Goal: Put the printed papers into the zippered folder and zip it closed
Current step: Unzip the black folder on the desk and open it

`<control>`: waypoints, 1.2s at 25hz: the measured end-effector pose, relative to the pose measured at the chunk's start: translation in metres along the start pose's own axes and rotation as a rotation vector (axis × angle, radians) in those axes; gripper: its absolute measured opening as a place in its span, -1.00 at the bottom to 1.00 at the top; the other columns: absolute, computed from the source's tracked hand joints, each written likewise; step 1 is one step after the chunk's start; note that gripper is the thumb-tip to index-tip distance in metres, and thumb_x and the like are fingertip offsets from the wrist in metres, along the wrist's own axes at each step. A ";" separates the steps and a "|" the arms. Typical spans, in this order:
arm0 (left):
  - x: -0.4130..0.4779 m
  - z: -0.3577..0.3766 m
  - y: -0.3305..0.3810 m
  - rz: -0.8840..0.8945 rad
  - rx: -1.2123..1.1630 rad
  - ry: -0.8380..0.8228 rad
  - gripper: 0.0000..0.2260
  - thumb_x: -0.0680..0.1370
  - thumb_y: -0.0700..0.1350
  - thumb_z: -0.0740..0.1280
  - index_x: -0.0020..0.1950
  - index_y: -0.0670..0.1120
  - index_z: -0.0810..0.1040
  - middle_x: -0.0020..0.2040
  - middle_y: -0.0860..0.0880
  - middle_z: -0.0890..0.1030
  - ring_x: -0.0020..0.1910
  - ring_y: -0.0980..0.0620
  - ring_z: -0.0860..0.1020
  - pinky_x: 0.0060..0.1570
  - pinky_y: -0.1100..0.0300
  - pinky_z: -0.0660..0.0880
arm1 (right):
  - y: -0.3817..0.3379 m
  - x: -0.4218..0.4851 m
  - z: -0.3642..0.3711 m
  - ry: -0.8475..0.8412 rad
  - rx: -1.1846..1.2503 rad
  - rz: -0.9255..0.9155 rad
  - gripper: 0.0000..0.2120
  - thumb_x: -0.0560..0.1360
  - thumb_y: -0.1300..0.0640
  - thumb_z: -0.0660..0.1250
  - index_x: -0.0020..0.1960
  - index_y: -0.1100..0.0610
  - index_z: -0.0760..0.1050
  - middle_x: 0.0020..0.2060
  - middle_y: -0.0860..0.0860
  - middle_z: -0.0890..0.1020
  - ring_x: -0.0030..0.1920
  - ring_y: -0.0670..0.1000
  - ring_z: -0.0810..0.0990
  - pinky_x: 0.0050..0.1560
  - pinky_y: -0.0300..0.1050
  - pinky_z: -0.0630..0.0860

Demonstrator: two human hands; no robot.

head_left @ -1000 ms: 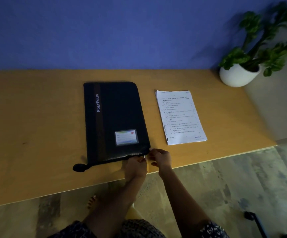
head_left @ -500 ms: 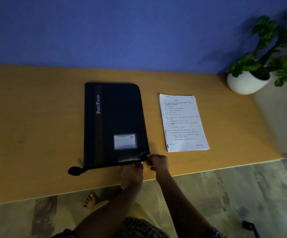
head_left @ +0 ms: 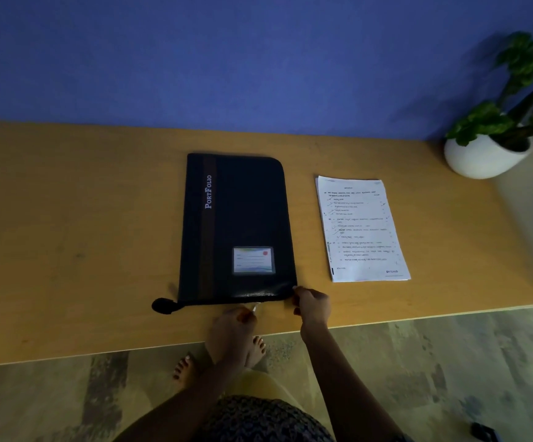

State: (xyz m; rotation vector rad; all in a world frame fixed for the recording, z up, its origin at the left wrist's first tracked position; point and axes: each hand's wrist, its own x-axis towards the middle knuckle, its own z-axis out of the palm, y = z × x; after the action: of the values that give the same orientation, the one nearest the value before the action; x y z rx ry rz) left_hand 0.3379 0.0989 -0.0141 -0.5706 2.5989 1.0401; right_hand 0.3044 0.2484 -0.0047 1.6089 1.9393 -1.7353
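A black zippered folder (head_left: 236,228) marked "PortFolio" lies flat on the wooden table (head_left: 67,234), with a label card near its front right. A stack of printed papers (head_left: 359,228) lies to its right, apart from it. My left hand (head_left: 231,327) pinches the metal zipper pull (head_left: 256,307) at the folder's near edge. My right hand (head_left: 311,306) grips the folder's near right corner. A black tab sticks out at the near left corner.
A white pot with a green plant (head_left: 495,148) stands at the table's back right corner, against the blue wall. The table's front edge runs just under my hands; bare feet and patterned floor show below it.
My left hand has drawn the zipper pull leftward along the folder's near edge, away from the right corner. My right hand stays at that corner. The camera view shifted slightly.
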 end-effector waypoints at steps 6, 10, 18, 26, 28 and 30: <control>0.021 -0.058 -0.052 0.015 0.096 0.063 -0.85 0.47 0.08 0.41 -0.08 0.04 0.68 -0.21 0.01 0.69 -0.27 0.02 0.60 -0.28 0.18 0.51 | 0.001 -0.003 0.001 0.034 0.004 -0.007 -0.88 0.46 0.18 0.42 -0.26 0.10 0.58 -0.30 0.09 0.63 -0.27 0.07 0.56 -0.23 -0.01 0.55; 0.033 -0.100 -0.080 0.004 0.147 0.086 -0.85 0.48 0.06 0.35 -0.06 0.08 0.68 -0.17 -0.04 0.71 -0.19 -0.11 0.65 -0.27 0.18 0.44 | 0.000 -0.010 0.003 0.055 0.019 -0.012 -0.81 0.46 0.20 0.43 -0.32 0.09 0.55 -0.35 0.08 0.60 -0.34 0.03 0.51 -0.26 -0.01 0.51; 0.059 -0.151 -0.125 0.185 0.270 0.087 -0.81 0.46 0.11 0.40 0.02 0.11 0.66 -0.12 0.01 0.72 -0.17 -0.05 0.65 -0.24 0.18 0.48 | -0.003 -0.033 0.018 0.107 0.084 -0.029 -0.89 0.50 0.20 0.40 -0.21 0.13 0.55 -0.28 0.08 0.60 -0.20 0.08 0.57 -0.15 0.01 0.57; 0.057 -0.162 -0.113 0.343 0.157 0.200 -0.68 0.40 0.10 0.48 0.10 0.05 0.60 -0.09 0.08 0.69 -0.21 0.09 0.62 -0.32 0.29 0.38 | -0.018 -0.062 0.006 0.126 0.363 -0.049 -0.96 0.47 0.21 0.43 -0.13 0.16 0.58 -0.08 0.14 0.66 0.03 0.15 0.64 0.09 0.02 0.60; 0.051 -0.165 -0.101 0.454 0.131 0.200 -0.69 0.39 0.12 0.48 0.07 0.05 0.61 -0.13 0.13 0.67 -0.29 0.23 0.51 -0.41 0.44 0.27 | -0.023 -0.094 0.013 0.118 0.416 -0.167 -0.96 0.45 0.19 0.45 -0.17 0.11 0.61 -0.14 0.08 0.69 0.02 0.14 0.63 0.06 0.01 0.61; 0.044 -0.165 -0.089 0.556 0.109 0.164 -0.68 0.39 0.19 0.45 0.05 0.07 0.61 -0.13 0.16 0.63 -0.30 0.30 0.45 -0.41 0.50 0.24 | -0.030 -0.133 0.022 0.050 0.452 -0.318 -0.91 0.44 0.16 0.47 -0.23 0.04 0.63 -0.29 -0.05 0.70 -0.06 0.06 0.64 -0.13 -0.15 0.59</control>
State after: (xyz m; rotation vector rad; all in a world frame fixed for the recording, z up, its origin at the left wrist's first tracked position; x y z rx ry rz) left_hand 0.3210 -0.0876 0.0309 0.1147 3.0223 1.0197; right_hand 0.3304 0.1554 0.0933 1.5310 2.0201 -2.4256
